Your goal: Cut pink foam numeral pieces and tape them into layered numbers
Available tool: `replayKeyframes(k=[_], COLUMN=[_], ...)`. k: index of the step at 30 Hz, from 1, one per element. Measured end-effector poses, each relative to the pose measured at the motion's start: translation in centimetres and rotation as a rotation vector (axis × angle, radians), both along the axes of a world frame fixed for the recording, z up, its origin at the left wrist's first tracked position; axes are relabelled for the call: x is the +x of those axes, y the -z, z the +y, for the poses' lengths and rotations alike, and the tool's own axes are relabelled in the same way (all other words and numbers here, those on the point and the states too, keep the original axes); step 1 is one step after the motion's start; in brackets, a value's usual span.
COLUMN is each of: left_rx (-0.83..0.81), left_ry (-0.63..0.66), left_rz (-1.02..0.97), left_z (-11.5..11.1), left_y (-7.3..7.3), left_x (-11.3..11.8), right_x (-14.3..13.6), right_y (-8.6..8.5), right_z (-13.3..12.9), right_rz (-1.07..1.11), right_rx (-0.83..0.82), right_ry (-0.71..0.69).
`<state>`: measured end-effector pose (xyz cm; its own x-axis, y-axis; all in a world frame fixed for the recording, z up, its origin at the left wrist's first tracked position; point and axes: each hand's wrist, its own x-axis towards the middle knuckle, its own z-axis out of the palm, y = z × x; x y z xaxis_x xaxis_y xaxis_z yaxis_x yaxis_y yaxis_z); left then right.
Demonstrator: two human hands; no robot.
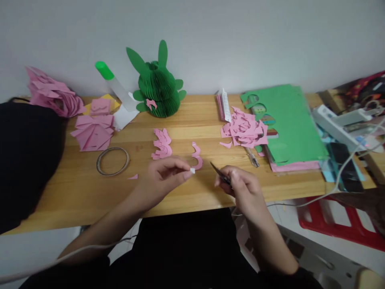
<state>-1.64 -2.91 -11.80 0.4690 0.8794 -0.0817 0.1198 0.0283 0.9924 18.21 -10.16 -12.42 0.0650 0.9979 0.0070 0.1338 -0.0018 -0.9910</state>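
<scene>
My left hand [168, 176] pinches a small white square piece [193, 170] between thumb and fingertips. In my right hand [240, 184] is a dark pointed tool [221, 173], its tip aimed left toward that piece; whether it is scissors or tweezers I cannot tell. A pink curved paper cutout [197, 161] lies on the table just beyond the white piece. Behind my left hand sits a stack of similar pink cutouts [161, 143]. Further back stands a green honeycomb paper figure [159, 90] with two long ears and a pink piece on its front.
A tape roll [98, 163] lies left, near folded pink paper [93, 132] and a green-capped tube [117, 86]. To the right are pink scraps [243, 128], a utility knife [252, 157], green sheets [296, 128] and a phone [344, 166]. A white cable [343, 170] crosses the right edge.
</scene>
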Motion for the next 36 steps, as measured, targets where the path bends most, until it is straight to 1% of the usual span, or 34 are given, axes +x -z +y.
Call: replayKeyframes(k=[2, 3, 4, 6, 9, 11, 14, 16, 20, 26, 36], left_rx=[-0.202, -0.266, -0.307, -0.339, -0.314, -0.257, -0.164, -0.095, 0.037, 0.081, 0.030], left_ry=[-0.075, -0.097, -0.108, -0.112, -0.104, -0.093, -0.075, -0.085, -0.076, -0.040, 0.019], left_rz=[-0.019, -0.026, -0.030, -0.032, -0.020, 0.001, 0.043, 0.069, 0.128, 0.166, 0.175], left_z=[-0.4, -0.6, -0.8, -1.1, -1.3, -1.3, -1.2, -1.0, -0.7, -0.3, 0.1], left_y=[0.5, 0.7, 0.8, 1.0, 1.1, 1.2, 1.1, 1.1, 0.8, 0.0, 0.0], left_x=[0.5, 0.8, 1.0, 1.4, 1.7, 1.8, 1.7, 1.7, 1.7, 1.9, 2.0], right_x=[-0.9, -1.5, -2.0, -2.9, -3.7, -3.8, -3.5, -3.3, -3.1, -3.1, -3.0], right_y=[0.5, 0.7, 0.9, 1.0, 0.8, 0.6, 0.4, 0.4, 0.4, 0.2, 0.3], right_z=[0.1, 0.2, 0.3, 0.5, 0.7, 0.8, 1.0, 1.1, 1.2, 1.2, 1.1], right_rz=[0.105, 0.135, 0.155, 0.165, 0.129, 0.098, 0.084, 0.086, 0.085, 0.052, 0.054], right_rx=[-0.077, -0.106, -0.130, -0.164, -0.174, -0.174, -0.182, -0.186, -0.173, -0.166, -0.175], right_ry=[0.079, 0.113, 0.149, 0.210, 0.259, 0.264, 0.241, 0.221, 0.195, 0.198, 0.203])
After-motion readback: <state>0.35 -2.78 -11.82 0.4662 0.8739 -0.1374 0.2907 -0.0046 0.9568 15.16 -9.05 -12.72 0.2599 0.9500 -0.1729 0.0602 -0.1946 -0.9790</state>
